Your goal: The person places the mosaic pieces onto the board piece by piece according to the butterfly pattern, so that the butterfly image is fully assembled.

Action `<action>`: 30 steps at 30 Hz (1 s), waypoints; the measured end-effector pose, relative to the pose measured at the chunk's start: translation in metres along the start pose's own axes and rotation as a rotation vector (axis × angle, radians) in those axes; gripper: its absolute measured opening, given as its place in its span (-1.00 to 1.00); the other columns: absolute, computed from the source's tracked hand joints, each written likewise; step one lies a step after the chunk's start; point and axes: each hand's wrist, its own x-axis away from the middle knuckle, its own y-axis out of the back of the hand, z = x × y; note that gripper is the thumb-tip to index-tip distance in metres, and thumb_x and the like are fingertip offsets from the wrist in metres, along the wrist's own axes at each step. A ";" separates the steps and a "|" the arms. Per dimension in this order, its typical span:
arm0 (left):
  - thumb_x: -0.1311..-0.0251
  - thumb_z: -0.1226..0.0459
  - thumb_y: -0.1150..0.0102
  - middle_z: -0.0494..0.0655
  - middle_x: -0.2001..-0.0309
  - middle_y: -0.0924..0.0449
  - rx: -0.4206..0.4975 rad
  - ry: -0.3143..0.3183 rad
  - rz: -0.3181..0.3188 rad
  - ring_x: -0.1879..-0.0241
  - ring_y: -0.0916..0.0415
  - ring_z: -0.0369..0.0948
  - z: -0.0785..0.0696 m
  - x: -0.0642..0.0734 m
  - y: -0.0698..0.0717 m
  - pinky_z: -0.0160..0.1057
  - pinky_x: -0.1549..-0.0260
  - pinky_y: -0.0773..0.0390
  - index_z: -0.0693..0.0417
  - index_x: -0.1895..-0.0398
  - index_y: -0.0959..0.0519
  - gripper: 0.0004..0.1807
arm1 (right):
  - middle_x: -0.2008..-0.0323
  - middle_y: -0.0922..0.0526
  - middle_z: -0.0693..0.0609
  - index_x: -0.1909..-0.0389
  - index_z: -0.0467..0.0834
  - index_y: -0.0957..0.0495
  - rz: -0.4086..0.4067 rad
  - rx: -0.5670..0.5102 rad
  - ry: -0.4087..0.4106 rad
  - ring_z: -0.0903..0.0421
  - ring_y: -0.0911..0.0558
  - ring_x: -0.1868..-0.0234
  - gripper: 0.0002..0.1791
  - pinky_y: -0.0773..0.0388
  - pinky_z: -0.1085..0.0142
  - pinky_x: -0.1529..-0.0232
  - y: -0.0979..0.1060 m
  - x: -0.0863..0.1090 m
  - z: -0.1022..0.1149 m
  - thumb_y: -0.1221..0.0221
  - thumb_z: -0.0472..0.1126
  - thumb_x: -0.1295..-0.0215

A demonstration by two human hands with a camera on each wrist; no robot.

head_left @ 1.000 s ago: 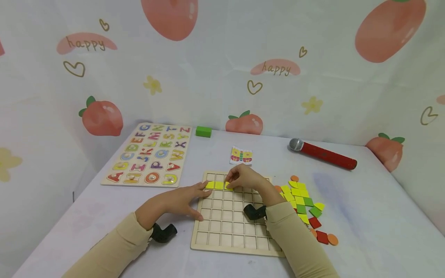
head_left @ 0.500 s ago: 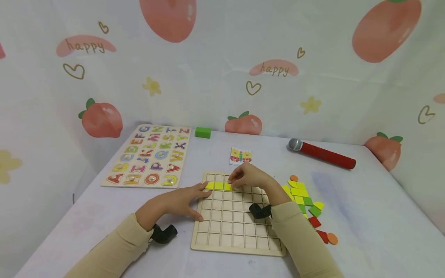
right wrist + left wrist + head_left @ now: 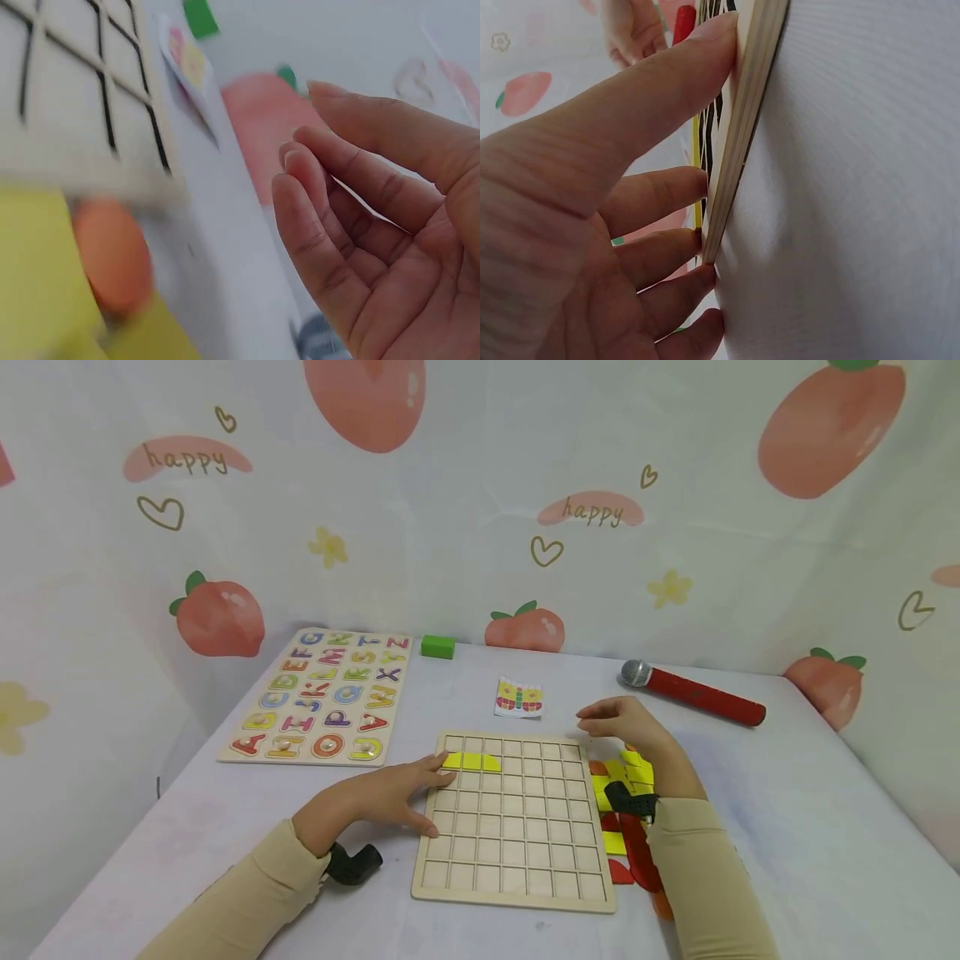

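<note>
A wooden grid board [image 3: 517, 827] lies on the table, with yellow tiles [image 3: 472, 762] in a row near its upper left. My left hand [image 3: 386, 797] rests on the board's left edge, fingers spread; the left wrist view shows the thumb [image 3: 667, 82] and fingertips touching that edge. My right hand [image 3: 630, 727] hovers off the board's upper right corner, above loose tiles [image 3: 637, 770]. In the right wrist view, its loosely bent fingers [image 3: 307, 225] hold nothing. Part of the tile pile is hidden under the right wrist and sleeve.
A small butterfly picture card [image 3: 518, 698] lies behind the board. The alphabet board [image 3: 318, 697] is at the left, near a green block [image 3: 438, 647]. A red microphone [image 3: 697, 693] lies at the back right, before a printed cloth backdrop [image 3: 450, 527].
My right hand has let go of the third yellow tile, which stays in the row. It has moved right, off the board to the tile pile. The left hand has stayed put.
</note>
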 end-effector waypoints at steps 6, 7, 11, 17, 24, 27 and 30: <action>0.10 -0.03 -0.38 -0.07 -0.50 0.16 -0.003 0.002 0.001 -0.48 0.20 -0.08 0.001 -0.002 0.000 0.01 -0.40 -0.04 -0.06 -0.36 -0.26 -0.11 | -0.02 -0.57 -0.18 -0.12 -0.28 -0.45 -0.104 0.008 -0.132 0.01 -0.60 0.11 -0.47 -0.39 -0.01 -0.18 0.023 0.011 -0.020 -0.15 0.00 -0.26; 0.10 -0.03 -0.38 -0.07 -0.50 0.16 -0.003 0.003 0.000 -0.48 0.20 -0.08 0.001 -0.002 0.000 0.01 -0.40 -0.04 -0.06 -0.36 -0.26 -0.11 | -0.01 -0.57 -0.17 -0.12 -0.28 -0.45 -0.119 0.006 -0.154 0.02 -0.59 0.12 -0.46 -0.36 -0.03 -0.19 0.026 0.012 -0.023 -0.15 0.01 -0.26; 0.12 -0.03 -0.39 -0.06 -0.50 0.15 0.001 0.007 -0.005 -0.48 0.18 -0.07 0.000 -0.002 0.000 0.01 -0.40 -0.05 -0.06 -0.35 -0.28 -0.11 | -0.07 -0.52 -0.22 -0.15 -0.28 -0.43 -0.153 -0.008 -0.210 0.02 -0.55 0.11 -0.46 -0.34 -0.03 -0.20 0.033 0.014 -0.034 -0.13 0.01 -0.28; 0.13 -0.03 -0.40 -0.06 -0.50 0.14 0.005 0.010 -0.001 -0.48 0.19 -0.08 0.000 -0.001 0.000 0.01 -0.39 -0.05 -0.06 -0.35 -0.28 -0.10 | -0.09 -0.52 -0.22 -0.18 -0.27 -0.41 -0.168 -0.029 -0.283 -0.01 -0.49 0.04 -0.45 -0.32 -0.03 -0.20 0.035 0.015 -0.051 -0.13 -0.01 -0.29; 0.12 -0.04 -0.39 -0.07 -0.50 0.15 -0.004 0.011 -0.003 -0.48 0.19 -0.08 0.000 -0.001 0.000 0.02 -0.39 -0.05 -0.06 -0.35 -0.27 -0.10 | 0.09 -0.64 -0.13 -0.09 -0.28 -0.48 -0.174 0.011 -0.296 0.02 -0.52 0.11 -0.47 -0.40 0.13 -0.07 0.032 0.015 -0.062 -0.22 -0.02 -0.20; 0.12 -0.04 -0.39 -0.07 -0.50 0.15 -0.002 0.010 -0.003 -0.48 0.18 -0.07 0.000 0.000 0.000 0.02 -0.39 -0.05 -0.06 -0.35 -0.28 -0.10 | 0.14 -0.62 -0.09 -0.01 -0.27 -0.53 -0.176 0.038 -0.291 0.02 -0.47 0.14 -0.48 -0.39 0.19 0.01 0.031 0.015 -0.062 -0.26 0.01 -0.16; 0.11 -0.03 -0.39 -0.06 -0.50 0.15 -0.001 0.006 0.001 -0.48 0.19 -0.08 -0.001 0.000 0.000 0.01 -0.40 -0.04 -0.05 -0.35 -0.28 -0.11 | 0.23 -0.62 -0.06 0.09 -0.26 -0.56 -0.177 0.048 -0.301 0.03 -0.46 0.18 -0.54 -0.38 0.24 0.05 0.031 0.017 -0.061 -0.28 0.01 -0.13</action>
